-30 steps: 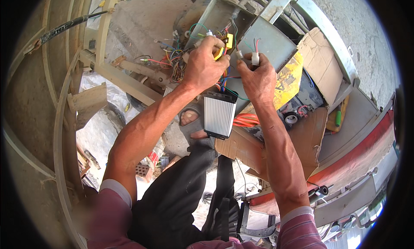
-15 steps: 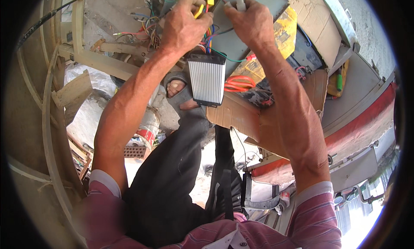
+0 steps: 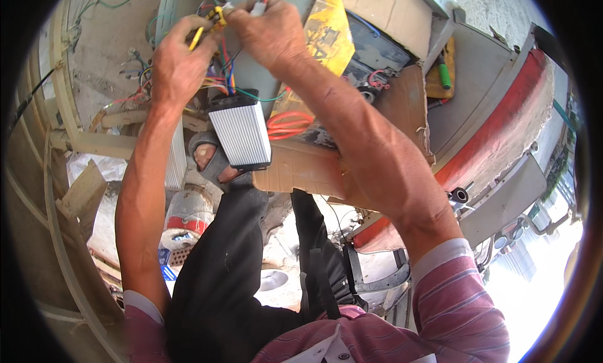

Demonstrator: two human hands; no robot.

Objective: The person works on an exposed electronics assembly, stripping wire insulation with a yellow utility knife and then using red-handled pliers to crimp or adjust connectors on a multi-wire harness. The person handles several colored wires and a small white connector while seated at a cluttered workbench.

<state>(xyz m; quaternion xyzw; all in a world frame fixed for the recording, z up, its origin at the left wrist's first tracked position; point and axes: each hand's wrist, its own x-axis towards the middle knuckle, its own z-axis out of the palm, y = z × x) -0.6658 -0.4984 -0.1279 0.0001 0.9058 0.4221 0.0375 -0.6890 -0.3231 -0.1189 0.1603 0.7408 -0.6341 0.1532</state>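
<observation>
My left hand [image 3: 181,55] is closed on a yellow-handled tool [image 3: 196,39], which looks like pliers, among loose coloured wires. My right hand [image 3: 270,33] is closed on a white plug connector [image 3: 258,9] with a red wire rising from it, its fingers close beside the tool's upper end. The exact contact between them is too small to make out. Below both hands a ribbed silver controller box [image 3: 239,134] with black end caps has coloured wires coming from its top. A loop of orange cable [image 3: 290,125] lies beside it.
A grey metal panel [image 3: 257,74] and a scuffed yellow board [image 3: 330,30] lie behind my hands. Cardboard [image 3: 295,168] spreads below the box. Metal frame bars [image 3: 59,86] stand at left. A curved red-edged body panel [image 3: 490,137] and a green-handled tool [image 3: 443,71] are at right.
The surroundings have shifted left and upward in the picture. My right hand has come leftward to beside my left hand, still holding the white connector; my left hand keeps hold of the yellow tool.
</observation>
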